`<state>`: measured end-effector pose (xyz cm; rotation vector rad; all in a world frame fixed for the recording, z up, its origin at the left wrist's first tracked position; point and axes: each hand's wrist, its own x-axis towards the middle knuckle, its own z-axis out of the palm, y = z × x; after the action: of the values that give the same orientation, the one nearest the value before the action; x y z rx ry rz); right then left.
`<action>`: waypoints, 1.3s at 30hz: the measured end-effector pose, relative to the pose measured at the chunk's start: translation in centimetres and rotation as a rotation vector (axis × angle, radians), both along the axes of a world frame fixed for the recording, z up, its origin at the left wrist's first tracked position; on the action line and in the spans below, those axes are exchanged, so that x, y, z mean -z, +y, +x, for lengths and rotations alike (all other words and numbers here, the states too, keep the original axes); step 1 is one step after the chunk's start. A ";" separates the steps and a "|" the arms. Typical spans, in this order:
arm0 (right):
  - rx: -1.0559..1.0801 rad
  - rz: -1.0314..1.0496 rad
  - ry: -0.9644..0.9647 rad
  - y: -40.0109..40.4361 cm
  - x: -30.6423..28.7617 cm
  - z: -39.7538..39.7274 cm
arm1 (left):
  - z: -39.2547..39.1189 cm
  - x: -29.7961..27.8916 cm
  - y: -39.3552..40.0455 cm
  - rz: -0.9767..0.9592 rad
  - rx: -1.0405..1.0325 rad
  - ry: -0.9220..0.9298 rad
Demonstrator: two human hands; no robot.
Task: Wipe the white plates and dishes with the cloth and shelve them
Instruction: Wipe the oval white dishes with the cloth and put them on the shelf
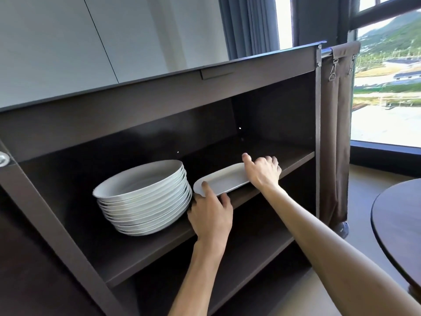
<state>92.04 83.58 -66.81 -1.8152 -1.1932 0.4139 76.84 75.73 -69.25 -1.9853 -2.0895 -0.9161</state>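
- Left hand (210, 212) grips near end of oblong white dish (222, 179), thumb on top.
- Right hand (264, 171) holds far end.
- Dish on shelf (141, 252), beside stack of plates (143, 197).

Dark brown shelf (141, 252) inside open cabinet carries a stack of round white plates (143, 197) at left; oblong white dish (224, 179) lies just beside it, right.

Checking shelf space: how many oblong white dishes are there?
1: the oblong dish lies on the shelf, right of the plate stack, held by both hands. Others could be hidden beneath.
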 end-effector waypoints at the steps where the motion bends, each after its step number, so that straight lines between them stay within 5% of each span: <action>1: -0.014 -0.027 -0.038 0.1 0.1 -0.1 | 0.1 0.1 0.1 -0.025 -0.002 0.023; 9: 0.015 0.188 0.049 -1.4 0.6 0.5 | -0.2 0.2 -0.3 -0.088 0.018 0.030; 19: 0.219 0.412 0.038 -10.8 2.4 12.0 | 10.0 -1.1 -5.1 0.310 0.545 -0.461; 23: 0.388 0.383 0.006 -17.0 3.6 18.6 | 19.0 0.6 -8.5 0.084 0.790 -0.637; 27: 0.566 0.332 -0.007 -24.0 5.0 24.5 | 26.8 3.7 -10.9 -0.286 0.924 -0.581; 39: 0.894 0.082 0.066 -35.4 10.5 34.6 | 39.4 9.8 -9.7 -0.754 0.724 -0.437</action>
<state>126.66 48.17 -77.31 -2.0273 -0.2626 -0.0929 116.24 66.01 -79.01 -3.3420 -2.1334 -0.7352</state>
